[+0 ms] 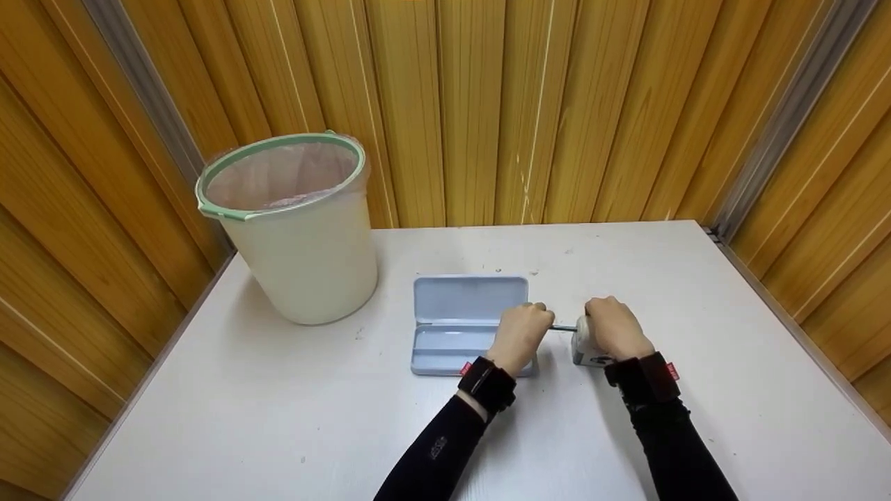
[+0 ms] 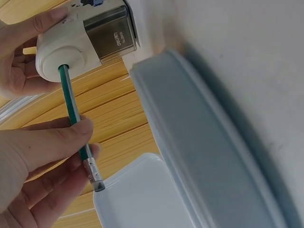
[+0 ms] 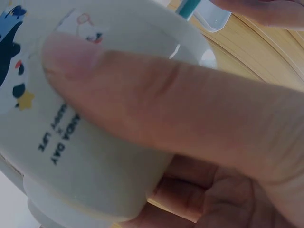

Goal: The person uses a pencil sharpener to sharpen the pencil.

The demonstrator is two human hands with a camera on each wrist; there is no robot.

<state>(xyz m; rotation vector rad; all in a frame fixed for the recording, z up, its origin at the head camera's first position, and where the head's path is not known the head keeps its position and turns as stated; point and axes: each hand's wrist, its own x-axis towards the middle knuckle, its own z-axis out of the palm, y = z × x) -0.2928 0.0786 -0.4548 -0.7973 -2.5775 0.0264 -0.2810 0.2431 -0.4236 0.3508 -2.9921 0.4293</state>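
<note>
Head view: on the white table (image 1: 278, 417), the left hand (image 1: 521, 336) pinches a green pencil (image 1: 564, 328), its tip inside the white sharpener (image 1: 587, 348) that the right hand (image 1: 616, 328) grips, beside the open blue pencil case (image 1: 459, 306).

Left wrist view: fingers (image 2: 52, 142) curl round the pencil (image 2: 71, 104) near its eraser end.

Right wrist view: a thumb (image 3: 166, 109) lies across the sharpener (image 3: 80, 156).

Both hands, left (image 1: 521, 335) and right (image 1: 614, 330), side by side, fingers curled in grips.

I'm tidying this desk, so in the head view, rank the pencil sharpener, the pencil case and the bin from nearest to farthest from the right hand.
From the right hand:
1. Pencil sharpener, in its grip.
2. Pencil case, open, left of both hands.
3. Bin, far left corner of the table.
</note>
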